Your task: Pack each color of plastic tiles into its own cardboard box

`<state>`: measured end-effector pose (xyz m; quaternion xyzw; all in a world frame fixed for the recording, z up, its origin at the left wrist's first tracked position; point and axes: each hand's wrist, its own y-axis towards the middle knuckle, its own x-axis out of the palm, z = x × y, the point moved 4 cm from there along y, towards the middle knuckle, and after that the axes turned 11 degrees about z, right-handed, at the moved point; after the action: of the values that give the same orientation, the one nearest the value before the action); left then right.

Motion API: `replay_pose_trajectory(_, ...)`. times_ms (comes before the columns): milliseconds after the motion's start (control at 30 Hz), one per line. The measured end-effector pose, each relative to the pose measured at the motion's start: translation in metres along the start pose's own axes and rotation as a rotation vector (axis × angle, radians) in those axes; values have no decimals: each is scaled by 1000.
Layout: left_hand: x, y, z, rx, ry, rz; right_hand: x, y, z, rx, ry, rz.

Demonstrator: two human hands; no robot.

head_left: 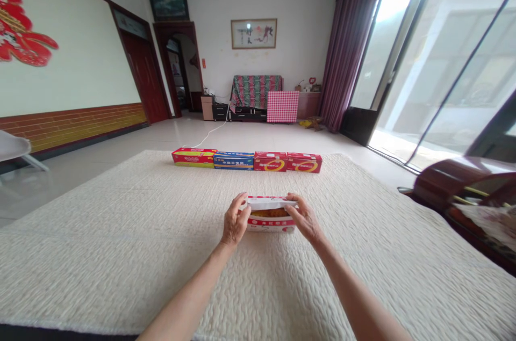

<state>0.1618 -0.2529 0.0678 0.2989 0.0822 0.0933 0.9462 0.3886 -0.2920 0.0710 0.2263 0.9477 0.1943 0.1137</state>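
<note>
A small red and white cardboard box [270, 222] lies on the cream quilted cover, its lid flap partly raised. Through the gap shows something yellow-brown that I cannot make out. My left hand [235, 221] grips the box's left end, thumb at the flap's edge and fingers behind. At the other end my right hand [305, 218] pinches the right corner of the flap. Beyond the hands stands a row of closed boxes: a red and yellow box [194, 158], a blue box [234, 161], and two dark red boxes, one left [270, 161] and one right [303, 162].
The cream quilted cover [121, 233] spreads over the wide surface in front of me. A dark red wooden chair [443, 185] stands close on the right, and a white chair [14, 147] at far left. Farther back are a cloth-draped television stand [256, 94] and a purple curtain [346, 45].
</note>
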Motion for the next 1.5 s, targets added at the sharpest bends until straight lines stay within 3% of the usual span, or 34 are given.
replay_pose_trajectory(133, 5, -3, 1, 163, 45, -45, 0, -2, 2, -18, -2, 4)
replay_pose_trajectory(333, 7, -3, -7, 228, 102, -12, -1, -7, 1, -71, -24, 14)
replay_pose_trajectory(633, 6, -7, -4, 176, 132, -61, -1, -10, -3, -142, -114, 66)
replay_pose_trajectory(1033, 12, -8, -4, 183, 183, 10, 10, -15, -7, -239, -269, 110)
replay_pose_trajectory(1100, 12, -8, -5, 178, 183, 21, 9, -14, -12, -265, -314, 76)
replay_pose_trajectory(1200, 14, -6, -8, 160, 166, 24, 5, -10, -18, -317, -418, -127)
replay_pose_trajectory(1267, 21, -3, -11, 149, 146, 11, 0, -5, -18, -326, -473, -286)
replay_pose_trajectory(1333, 33, 0, -14, 142, 125, -5, -9, 4, -13, -318, -494, -358)
replay_pose_trajectory(1500, 81, 9, -20, 136, 84, -25, -39, 31, 5, -326, -527, -284)
